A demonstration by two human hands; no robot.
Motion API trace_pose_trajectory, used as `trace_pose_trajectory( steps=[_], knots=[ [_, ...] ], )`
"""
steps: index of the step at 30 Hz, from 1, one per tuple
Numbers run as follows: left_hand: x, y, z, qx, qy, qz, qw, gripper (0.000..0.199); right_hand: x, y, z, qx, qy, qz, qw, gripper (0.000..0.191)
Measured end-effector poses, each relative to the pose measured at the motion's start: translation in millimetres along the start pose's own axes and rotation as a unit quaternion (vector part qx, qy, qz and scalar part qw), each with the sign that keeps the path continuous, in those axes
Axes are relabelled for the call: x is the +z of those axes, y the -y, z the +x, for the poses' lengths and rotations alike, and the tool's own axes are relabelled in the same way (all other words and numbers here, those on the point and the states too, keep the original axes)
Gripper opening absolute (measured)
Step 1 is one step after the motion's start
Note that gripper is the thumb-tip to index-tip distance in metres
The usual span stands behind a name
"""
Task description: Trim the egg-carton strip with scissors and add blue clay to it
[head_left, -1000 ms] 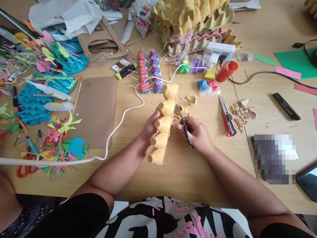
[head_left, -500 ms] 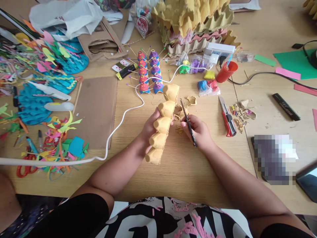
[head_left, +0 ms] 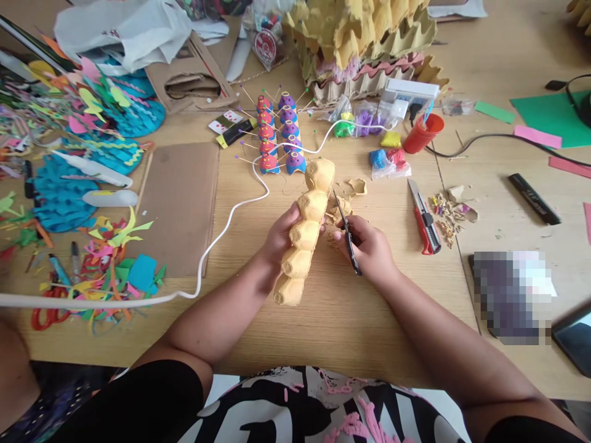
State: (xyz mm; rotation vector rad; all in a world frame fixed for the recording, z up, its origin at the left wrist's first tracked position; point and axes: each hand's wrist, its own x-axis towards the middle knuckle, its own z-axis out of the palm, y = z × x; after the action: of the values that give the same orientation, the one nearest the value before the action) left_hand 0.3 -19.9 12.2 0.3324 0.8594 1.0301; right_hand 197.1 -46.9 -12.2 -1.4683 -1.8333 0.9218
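A yellow egg-carton strip (head_left: pixel 302 232) with several cups is held slanted above the table, its cup bottoms facing up. My left hand (head_left: pixel 278 237) is wrapped round its left side, with fingertips showing at the right edge. In my right hand (head_left: pixel 372 249) is a pair of dark scissors (head_left: pixel 347 232), blades pointing up and left beside the strip. Carton scraps (head_left: pixel 357 186) lie on the table beyond the scissors. Behind the strip stand a red-and-blue painted carton strip (head_left: pixel 266 132) and a purple-and-blue one (head_left: pixel 289 131), both with pins.
A white cable (head_left: pixel 225 227) crosses the table on the left, over flat cardboard (head_left: pixel 180 209). Cut paper (head_left: pixel 124 264) is heaped at the left. To the right are a red utility knife (head_left: pixel 427 224), a red cup (head_left: pixel 422 135) and a black marker (head_left: pixel 534 198). Egg trays (head_left: pixel 360 37) are stacked behind.
The yellow strip has rolled slightly, showing more of its cup bottoms. My right hand and the scissors have shifted a little left, with the blades now closer to the strip.
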Motion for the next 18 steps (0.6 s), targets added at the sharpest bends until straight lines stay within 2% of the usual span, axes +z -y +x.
trace_pose_trajectory(
  steps=[3, 8, 14, 18],
  knots=[
    [-1.6, -1.3, 1.4, -0.017, 0.0, 0.0, 1.0, 0.032, -2.9, 4.4, -0.3, 0.018, -0.028, -0.037, 0.999, 0.044],
    [-4.8, -0.4, 0.5, -0.058, -0.022, 0.006, 0.998, 0.03, -5.0, 6.3, 1.0, 0.009, -0.045, -0.077, 0.996, 0.044],
    [-0.4, 4.6, -7.1, -0.031, -0.03, -0.003, 0.999, 0.02, -5.1, 3.5, 3.6, 0.027, -0.047, -0.052, 0.997, 0.05],
    [-1.0, 6.5, -3.7, -0.02, -0.018, 0.003, 1.0, 0.015, -5.2, 1.2, 5.0, 0.037, -0.046, -0.023, 0.998, 0.053]
  ],
)
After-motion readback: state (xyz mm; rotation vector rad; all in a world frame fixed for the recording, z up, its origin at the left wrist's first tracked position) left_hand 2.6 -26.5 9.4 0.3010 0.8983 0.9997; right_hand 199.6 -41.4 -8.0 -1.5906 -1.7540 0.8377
